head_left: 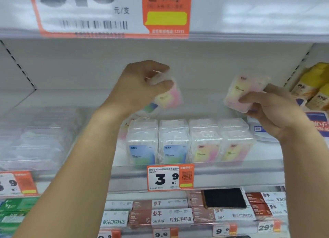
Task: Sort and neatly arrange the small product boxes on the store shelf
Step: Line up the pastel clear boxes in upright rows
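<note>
blurred pink box (166,97) half hidden by left hand (140,88).

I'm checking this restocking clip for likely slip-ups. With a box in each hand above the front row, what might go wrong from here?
1. The left hand seems to grip more than one box at once; one may slip onto the front row.
2. Setting down the pink box held by the right hand might topple the closely packed upright boxes.
3. The row runs blue then pink; a pink box could land on the blue side.
</note>
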Tool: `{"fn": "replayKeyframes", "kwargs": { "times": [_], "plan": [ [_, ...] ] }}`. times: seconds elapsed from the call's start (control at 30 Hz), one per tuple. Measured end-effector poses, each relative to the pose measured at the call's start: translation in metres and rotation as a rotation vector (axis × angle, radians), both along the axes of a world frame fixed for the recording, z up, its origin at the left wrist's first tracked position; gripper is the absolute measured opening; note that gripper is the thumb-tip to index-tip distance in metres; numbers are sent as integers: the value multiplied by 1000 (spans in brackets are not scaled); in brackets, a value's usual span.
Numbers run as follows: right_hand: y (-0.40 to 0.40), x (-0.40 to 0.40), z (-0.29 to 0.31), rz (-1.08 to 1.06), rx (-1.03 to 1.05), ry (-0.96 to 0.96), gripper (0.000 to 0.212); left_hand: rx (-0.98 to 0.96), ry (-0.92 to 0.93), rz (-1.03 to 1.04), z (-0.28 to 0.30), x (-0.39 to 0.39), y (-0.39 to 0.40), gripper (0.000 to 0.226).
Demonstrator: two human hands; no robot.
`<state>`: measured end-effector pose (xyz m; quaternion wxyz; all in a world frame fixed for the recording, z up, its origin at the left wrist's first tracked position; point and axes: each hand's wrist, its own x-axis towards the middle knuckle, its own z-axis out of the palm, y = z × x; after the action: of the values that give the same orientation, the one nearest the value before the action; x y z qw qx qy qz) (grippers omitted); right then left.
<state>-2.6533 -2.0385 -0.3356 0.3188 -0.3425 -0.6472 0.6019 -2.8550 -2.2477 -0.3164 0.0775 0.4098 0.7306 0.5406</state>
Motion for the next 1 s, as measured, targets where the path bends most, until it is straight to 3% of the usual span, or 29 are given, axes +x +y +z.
{"fn": "replayKeyframes", "kwargs": {
  "times": [0.17, 0.47, 0.57, 0.63, 0.7, 0.87, 1.0],
  "plan": [
    [6, 4, -5, 57, 175, -141, 45, -233, 226, -57, -8, 28, 28, 35],
    [12, 7, -17, 247, 108, -208, 34, -429, 331, -147, -8, 40, 51, 39],
    [12, 11, -17, 340, 49, -218, 73, -522, 352, -183, -11, 47, 55, 41],
    [12, 12, -17, 402, 31, -228, 86, -591, 343, -217, -12, 50, 56, 41],
    [13, 11, -20, 462, -11, -240, 77, -628, 308, -236, -11, 51, 54, 38],
    [12, 10, -30, 414, -83, -239, 31, -662, 221, -249, -4, 49, 47, 37],
    [12, 9, -32, 378, -105, -233, 30, -672, 219, -271, -4, 52, 47, 31]
  ]
}}
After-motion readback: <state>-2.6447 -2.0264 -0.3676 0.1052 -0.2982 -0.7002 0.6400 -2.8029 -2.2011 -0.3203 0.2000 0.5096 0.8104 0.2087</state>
